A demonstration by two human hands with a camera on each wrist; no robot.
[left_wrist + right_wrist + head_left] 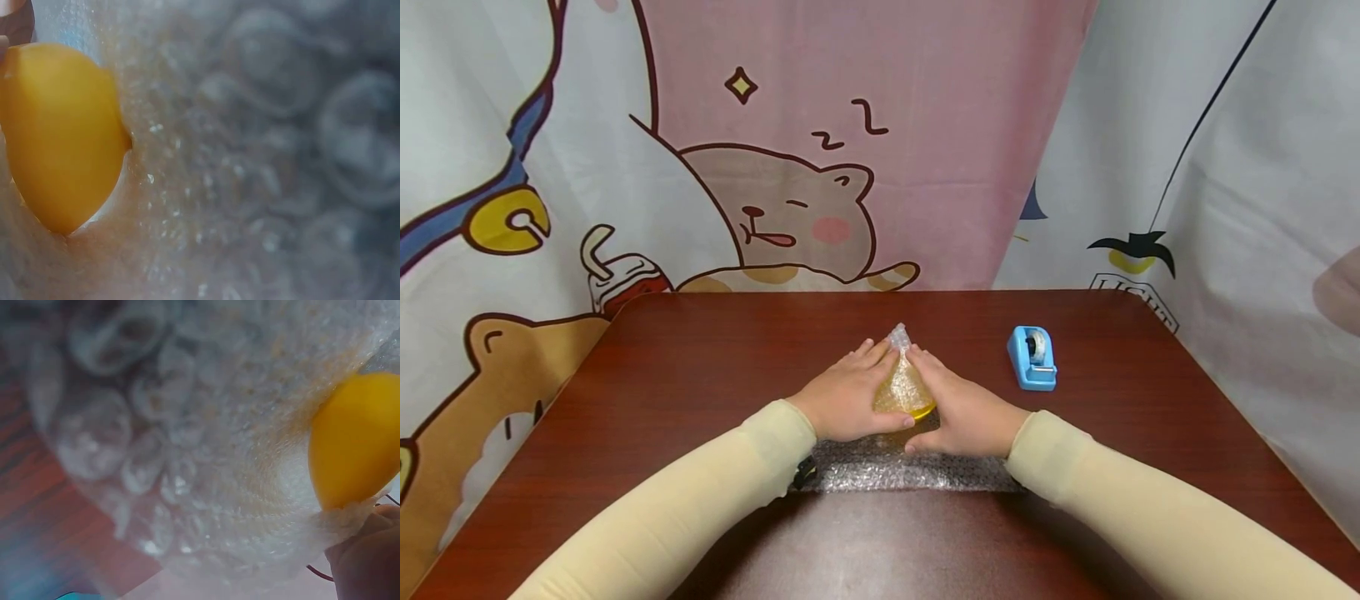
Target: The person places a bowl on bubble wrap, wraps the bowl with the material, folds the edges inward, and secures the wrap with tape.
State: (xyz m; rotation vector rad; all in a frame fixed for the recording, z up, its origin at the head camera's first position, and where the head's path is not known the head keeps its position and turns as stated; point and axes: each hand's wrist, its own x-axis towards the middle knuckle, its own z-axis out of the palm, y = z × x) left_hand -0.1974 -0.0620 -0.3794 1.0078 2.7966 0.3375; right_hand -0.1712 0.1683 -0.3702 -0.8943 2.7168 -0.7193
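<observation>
A smooth yellow object (922,411) with a rounded surface lies under clear bubble wrap (895,477); its kind cannot be told. My left hand (853,396) rests on the wrap from the left, fingers stretched forward and thumb pointing inward. From the right, my right hand (970,411) presses on it the same way, so the two hands form a peak around the covered object. A tuft of wrap sticks up beyond the fingertips. Both wrist views show the yellow surface close up, partly uncovered, with blurred bubbles beside it.
On the right side of the brown table (700,358) stands a light-blue tape dispenser (1032,360) with a roll in it. A small black item (805,472) shows beside the left cuff. Behind the table hangs a cartoon-printed curtain (940,150).
</observation>
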